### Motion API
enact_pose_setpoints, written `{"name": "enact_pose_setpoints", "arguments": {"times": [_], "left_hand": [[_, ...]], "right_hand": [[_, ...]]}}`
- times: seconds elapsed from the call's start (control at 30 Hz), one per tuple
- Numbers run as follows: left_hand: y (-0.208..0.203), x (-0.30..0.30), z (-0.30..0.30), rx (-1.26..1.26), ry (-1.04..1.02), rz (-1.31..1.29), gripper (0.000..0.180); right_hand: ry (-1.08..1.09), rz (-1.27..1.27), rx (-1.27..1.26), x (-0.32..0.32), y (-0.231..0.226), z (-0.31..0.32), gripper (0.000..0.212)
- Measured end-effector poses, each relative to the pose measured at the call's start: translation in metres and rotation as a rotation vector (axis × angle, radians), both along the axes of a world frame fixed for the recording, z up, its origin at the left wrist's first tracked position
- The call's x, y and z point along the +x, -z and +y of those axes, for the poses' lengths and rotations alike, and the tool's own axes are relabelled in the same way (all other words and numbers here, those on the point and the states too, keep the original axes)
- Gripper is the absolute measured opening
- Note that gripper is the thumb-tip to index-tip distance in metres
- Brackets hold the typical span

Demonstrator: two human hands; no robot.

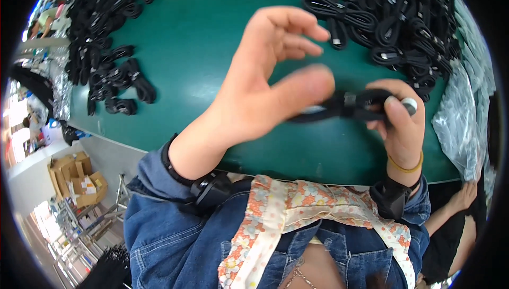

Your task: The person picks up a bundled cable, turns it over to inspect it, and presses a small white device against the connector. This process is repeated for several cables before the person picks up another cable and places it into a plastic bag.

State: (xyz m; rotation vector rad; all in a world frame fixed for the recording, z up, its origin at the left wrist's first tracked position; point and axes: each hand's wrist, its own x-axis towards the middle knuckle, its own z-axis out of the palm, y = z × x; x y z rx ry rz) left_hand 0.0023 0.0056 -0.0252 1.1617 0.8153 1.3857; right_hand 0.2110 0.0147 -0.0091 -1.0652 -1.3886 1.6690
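My right hand [406,130] grips a coiled black cable [347,108] at one end, with the thumb pressed on top. The bundle stretches leftward over the green table and is partly smeared by motion. A small white-and-dark round piece [410,105] shows beside the right thumb; what it is I cannot make out. My left hand [260,82] hovers left of the cable, its fingers curled but apart from the thumb, nothing between them. The left thumb is blurred and covers the view of the cable's left end, so whether they touch I cannot tell.
Heaps of bundled black cables [403,19] lie at the back right, and more cable bundles [106,24] along the left of the green table [185,61]. Clear plastic bags [461,125] hang over the right edge. Another person's arm [458,201] is close by at right. Cardboard boxes [79,178] stand lower left.
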Motion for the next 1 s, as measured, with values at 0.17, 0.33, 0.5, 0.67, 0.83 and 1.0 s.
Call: {"name": "enact_pose_setpoints", "arguments": {"times": [0.17,0.33,0.5,0.67,0.83,1.0], "left_hand": [[-0.005,-0.023,0.008,0.08,-0.138,0.306,0.02],[-0.016,-0.065,-0.002,0.18,-0.24,0.767,0.016],[-0.033,-0.16,-0.029,0.099,-0.559,1.641,0.03],[-0.019,-0.227,-0.052,-0.269,-0.532,2.09,0.039],[-0.024,-0.238,-0.05,-0.3,-0.484,2.15,0.038],[-0.048,-0.2,-0.032,0.046,-0.533,1.746,0.035]], "right_hand": [[-0.325,-0.368,0.007,-0.001,0.009,-0.004,0.036],[0.176,-0.017,-0.042,0.006,0.013,0.011,0.039],[0.272,0.383,-0.049,0.0,0.003,0.013,0.039],[0.092,0.326,-0.046,-0.001,0.012,0.009,0.036],[0.091,0.328,-0.064,0.001,0.016,0.009,0.032],[0.074,0.334,-0.081,0.001,0.02,0.008,0.03]]}}
